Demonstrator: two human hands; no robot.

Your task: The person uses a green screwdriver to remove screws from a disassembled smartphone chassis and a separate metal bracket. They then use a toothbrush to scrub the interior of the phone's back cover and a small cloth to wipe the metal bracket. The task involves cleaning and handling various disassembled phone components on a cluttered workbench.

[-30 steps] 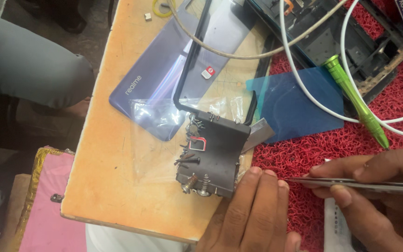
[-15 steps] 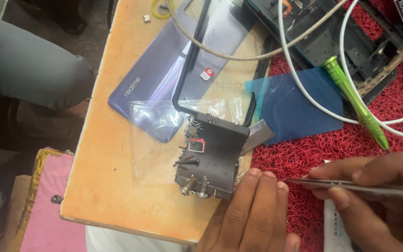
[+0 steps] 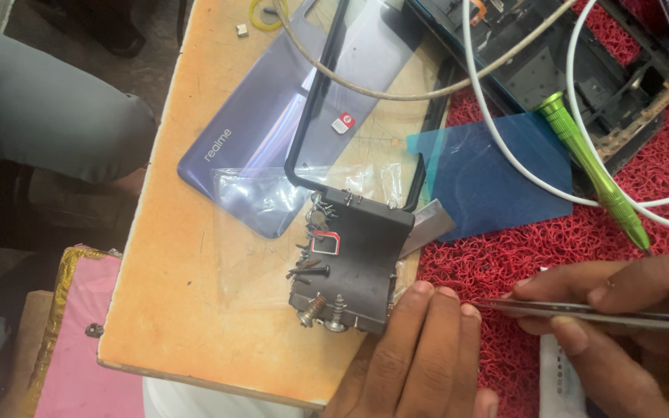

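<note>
Pinching slim metal tweezers (image 3: 582, 313) in closed fingers, the right hand (image 3: 621, 310) hovers beside the left hand (image 3: 420, 356), fingers flat, steadying a dark magnetic block (image 3: 354, 267) (loose screws collected) near the orange surface (image 3: 195, 310) edge; the purple phone back cover (image 3: 272, 147) lies already removed.

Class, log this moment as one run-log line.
left hand: resting beside dark metal block | right hand: gripping tweezers | block: holds screws | surface: wooden board

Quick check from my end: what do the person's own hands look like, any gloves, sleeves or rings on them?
Both hands are bare: no gloves show on the left hand or the right hand. No sleeve reaches into view at either wrist. No rings or watch show on the visible fingers, and the nails are short and unpainted. The rest of both arms lies outside the picture.
</note>
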